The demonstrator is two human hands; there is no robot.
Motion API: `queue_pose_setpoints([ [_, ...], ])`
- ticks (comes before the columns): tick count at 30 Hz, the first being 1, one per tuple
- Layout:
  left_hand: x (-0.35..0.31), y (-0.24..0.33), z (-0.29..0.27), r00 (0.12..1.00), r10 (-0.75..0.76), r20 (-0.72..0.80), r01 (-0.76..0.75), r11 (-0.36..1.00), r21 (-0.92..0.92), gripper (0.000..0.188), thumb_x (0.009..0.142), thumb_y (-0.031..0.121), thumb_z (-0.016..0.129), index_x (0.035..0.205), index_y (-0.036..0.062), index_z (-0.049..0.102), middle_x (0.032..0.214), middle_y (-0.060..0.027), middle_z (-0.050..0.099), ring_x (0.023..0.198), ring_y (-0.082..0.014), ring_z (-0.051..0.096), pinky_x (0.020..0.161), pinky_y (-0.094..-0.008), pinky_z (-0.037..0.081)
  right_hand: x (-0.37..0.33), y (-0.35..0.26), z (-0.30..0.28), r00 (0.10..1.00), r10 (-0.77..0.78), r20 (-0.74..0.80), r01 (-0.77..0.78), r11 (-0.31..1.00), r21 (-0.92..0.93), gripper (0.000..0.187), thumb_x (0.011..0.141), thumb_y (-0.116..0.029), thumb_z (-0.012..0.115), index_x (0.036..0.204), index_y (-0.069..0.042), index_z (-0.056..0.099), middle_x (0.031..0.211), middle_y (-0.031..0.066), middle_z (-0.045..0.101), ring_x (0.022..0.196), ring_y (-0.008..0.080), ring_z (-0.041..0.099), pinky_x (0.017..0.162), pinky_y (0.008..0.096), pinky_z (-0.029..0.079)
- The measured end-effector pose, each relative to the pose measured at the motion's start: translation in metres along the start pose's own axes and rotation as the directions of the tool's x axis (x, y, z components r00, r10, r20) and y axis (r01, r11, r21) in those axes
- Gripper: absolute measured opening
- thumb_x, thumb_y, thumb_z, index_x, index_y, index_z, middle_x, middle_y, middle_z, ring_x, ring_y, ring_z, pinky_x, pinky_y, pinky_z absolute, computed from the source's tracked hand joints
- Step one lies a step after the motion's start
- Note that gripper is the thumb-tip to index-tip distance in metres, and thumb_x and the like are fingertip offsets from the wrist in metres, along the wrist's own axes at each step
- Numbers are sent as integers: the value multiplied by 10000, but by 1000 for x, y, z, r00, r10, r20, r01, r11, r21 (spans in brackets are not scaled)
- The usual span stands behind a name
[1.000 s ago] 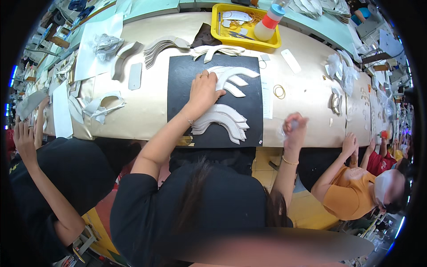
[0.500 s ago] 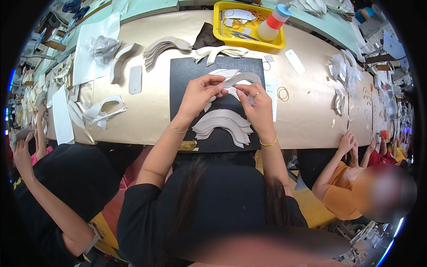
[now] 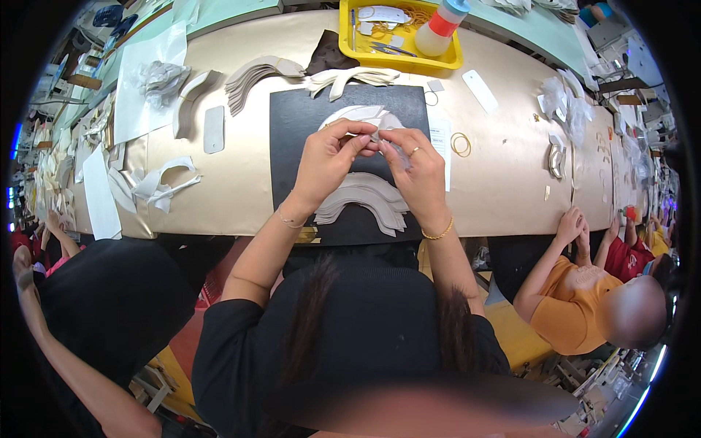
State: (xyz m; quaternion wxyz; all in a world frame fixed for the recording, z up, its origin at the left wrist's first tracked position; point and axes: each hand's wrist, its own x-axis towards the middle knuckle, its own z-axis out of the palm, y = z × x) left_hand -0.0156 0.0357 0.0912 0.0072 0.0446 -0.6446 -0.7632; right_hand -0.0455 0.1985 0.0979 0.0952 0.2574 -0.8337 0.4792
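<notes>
Both hands meet over a black mat [image 3: 290, 139], fingertips pinched together. My left hand [image 3: 326, 157] grips one end of a curved pale piece [image 3: 377, 134], and my right hand [image 3: 418, 166] pinches it close beside; most of this piece is hidden by the fingers. Just beyond the fingertips lie white curved pieces [image 3: 358, 113] on the mat. Nearer to me, partly below my wrists, a fanned stack of light grey curved pieces [image 3: 363, 196] rests on the same mat.
At the back stands a yellow tray [image 3: 439, 64] with a white-and-red bottle [image 3: 442, 29], scissors and rubber bands. More curved stacks [image 3: 255, 79] and white scraps [image 3: 164, 182] lie left. Rubber bands [image 3: 461, 144] and a white card [image 3: 480, 91] lie right. Co-workers sit on both sides.
My hands have come closer together, and the curved piece that arched between them now hardly shows. The whole view has shifted slightly.
</notes>
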Motion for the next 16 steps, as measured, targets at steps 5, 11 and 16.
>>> queue_pose_setpoints([
  [5, -5, 4, 5, 988, 153, 36, -157, 971, 177, 162, 919, -8, 572, 1075, -49, 585, 989, -105, 651, 905, -176, 677, 785, -273, 551, 0, -3, -1, 1000, -10, -14, 10, 1000, 8, 143, 833, -61, 680, 970, -19, 680, 910, 114, 670, 755, 259, 660, 648, 321, 525],
  [11, -10, 7, 6, 995, 94, 35, -97, 992, 84, 150, 916, -23, 565, 1062, -47, 588, 1021, -105, 630, 896, -193, 683, 780, -270, 548, -3, 3, -2, 974, 227, 25, -228, 965, 127, 114, 875, -80, 633, 969, -23, 665, 917, 106, 674, 747, 209, 669, 628, 318, 529],
  [16, -22, 4, -23, 997, 31, 69, -32, 999, 9, 291, 921, -18, 521, 1205, 0, 583, 1079, -123, 589, 920, -229, 691, 735, -230, 551, -16, 26, -17, 824, 512, 244, -476, 389, 789, 217, 957, -142, 552, 1164, -80, 574, 970, 96, 675, 763, 194, 676, 641, 313, 552],
])
